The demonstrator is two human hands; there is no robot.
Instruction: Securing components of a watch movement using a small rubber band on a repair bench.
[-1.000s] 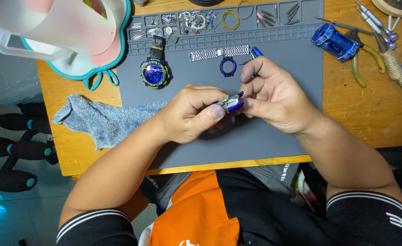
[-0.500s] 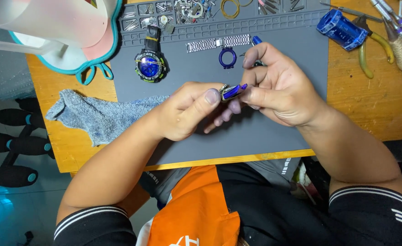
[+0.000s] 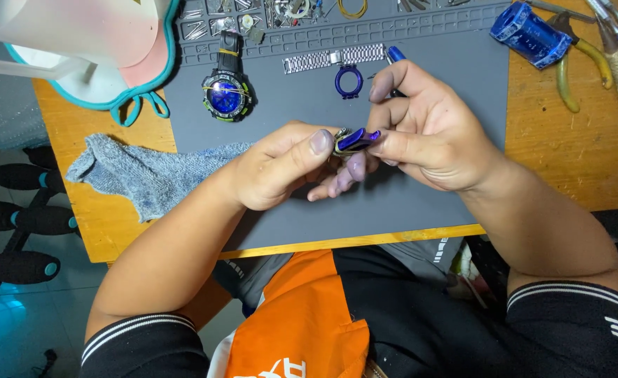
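- Blue and glossy, a small watch case (image 3: pixel 354 140) sat pinched between the two hands above the grey work mat (image 3: pixel 421 203).
- The left hand (image 3: pixel 281 168) closed on the case from the near side, thumb tip pressed against its end.
- The right hand (image 3: pixel 428 133) clamped the case's other end between thumb and fingers, with a dark slim tool (image 3: pixel 393 59) also tucked under its forefinger.
- Just beyond the grip lay a blue ring-shaped bezel (image 3: pixel 349 81) on the mat, and just past that a steel link bracelet (image 3: pixel 333 59) stretched flat.
- Farther out to the left of the grip rested a black watch with a blue dial (image 3: pixel 227 94).
- Well off to the left, past the left wrist, a grey knitted cloth (image 3: pixel 148 175) sprawled over the mat edge and the wooden table (image 3: pixel 575 154).
- Beyond and left of that stood a white and teal lamp base (image 3: pixel 92 63).
- Far to the right of the grip lay a blue cylindrical tool (image 3: pixel 529 31) and yellow-handled pliers (image 3: pixel 575 70).
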